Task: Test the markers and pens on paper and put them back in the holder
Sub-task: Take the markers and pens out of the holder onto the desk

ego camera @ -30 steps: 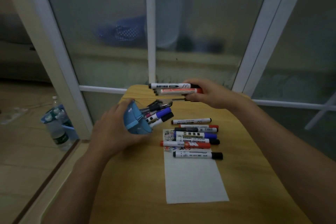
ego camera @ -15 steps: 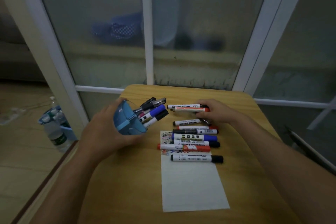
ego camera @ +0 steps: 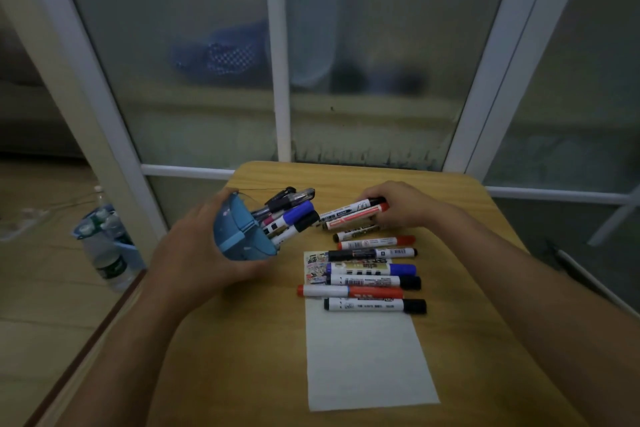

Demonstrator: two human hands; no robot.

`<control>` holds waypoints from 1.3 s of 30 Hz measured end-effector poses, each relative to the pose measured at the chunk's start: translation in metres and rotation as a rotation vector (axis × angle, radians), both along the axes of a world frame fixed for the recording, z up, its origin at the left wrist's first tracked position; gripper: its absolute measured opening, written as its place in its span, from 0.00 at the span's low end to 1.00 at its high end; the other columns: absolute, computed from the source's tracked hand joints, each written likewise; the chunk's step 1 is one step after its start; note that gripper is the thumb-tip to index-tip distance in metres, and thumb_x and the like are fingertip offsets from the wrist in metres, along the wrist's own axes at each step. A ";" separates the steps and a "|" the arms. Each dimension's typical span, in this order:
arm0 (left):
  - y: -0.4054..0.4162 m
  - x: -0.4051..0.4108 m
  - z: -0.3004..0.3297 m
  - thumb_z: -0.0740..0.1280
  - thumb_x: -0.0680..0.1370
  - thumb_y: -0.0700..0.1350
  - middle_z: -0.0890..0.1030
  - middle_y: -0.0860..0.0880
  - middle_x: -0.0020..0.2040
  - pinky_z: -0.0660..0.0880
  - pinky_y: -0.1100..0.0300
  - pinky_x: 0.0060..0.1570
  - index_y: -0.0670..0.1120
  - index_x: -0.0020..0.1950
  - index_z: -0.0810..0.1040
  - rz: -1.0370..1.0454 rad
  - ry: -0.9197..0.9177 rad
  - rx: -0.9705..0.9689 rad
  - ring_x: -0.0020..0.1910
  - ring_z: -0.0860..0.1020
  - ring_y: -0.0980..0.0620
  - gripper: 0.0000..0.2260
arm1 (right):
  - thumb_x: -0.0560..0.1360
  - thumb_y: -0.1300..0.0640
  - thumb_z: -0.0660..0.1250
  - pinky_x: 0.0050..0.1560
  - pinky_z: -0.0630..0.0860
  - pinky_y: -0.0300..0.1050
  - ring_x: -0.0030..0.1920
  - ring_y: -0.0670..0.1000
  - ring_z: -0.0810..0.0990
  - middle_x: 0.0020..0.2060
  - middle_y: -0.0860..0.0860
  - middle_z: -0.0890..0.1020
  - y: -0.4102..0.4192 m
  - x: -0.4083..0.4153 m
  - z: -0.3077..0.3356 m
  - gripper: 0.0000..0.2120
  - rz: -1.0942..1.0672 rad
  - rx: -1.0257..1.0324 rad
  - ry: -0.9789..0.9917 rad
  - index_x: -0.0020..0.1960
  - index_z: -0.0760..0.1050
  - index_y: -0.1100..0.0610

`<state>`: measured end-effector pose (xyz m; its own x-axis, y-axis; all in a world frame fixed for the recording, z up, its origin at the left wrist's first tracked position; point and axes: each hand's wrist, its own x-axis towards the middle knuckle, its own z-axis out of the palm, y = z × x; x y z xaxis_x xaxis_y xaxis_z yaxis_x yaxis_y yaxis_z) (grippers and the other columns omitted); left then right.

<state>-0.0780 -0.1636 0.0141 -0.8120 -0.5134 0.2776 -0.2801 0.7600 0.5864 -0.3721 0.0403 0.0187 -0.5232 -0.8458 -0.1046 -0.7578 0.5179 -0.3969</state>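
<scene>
Holder tipped for emptying, markers laid out by the paper.

The left hand (ego camera: pixel 204 253) wraps its fingers round the blue holder (ego camera: pixel 239 236), tilted so its pens point toward the row, seemingly for easy reach. The right hand (ego camera: pixel 398 208) clamps two markers (ego camera: pixel 349 215) low over the table (ego camera: pixel 242 357), above the paper (ego camera: pixel 367 357). Its fingertips are hidden; marker labels are unreadable.
</scene>
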 end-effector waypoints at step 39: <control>0.004 0.001 0.002 0.70 0.53 0.73 0.71 0.52 0.68 0.77 0.43 0.56 0.58 0.76 0.58 -0.001 -0.014 -0.008 0.62 0.72 0.51 0.54 | 0.84 0.40 0.47 0.68 0.65 0.52 0.70 0.50 0.67 0.73 0.48 0.70 -0.019 0.020 -0.029 0.23 0.069 0.080 0.217 0.77 0.63 0.44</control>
<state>-0.0773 -0.1599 0.0164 -0.8163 -0.5103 0.2708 -0.2871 0.7652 0.5763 -0.3519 0.0216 -0.0104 -0.4823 -0.8737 -0.0639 -0.8553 0.4854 -0.1810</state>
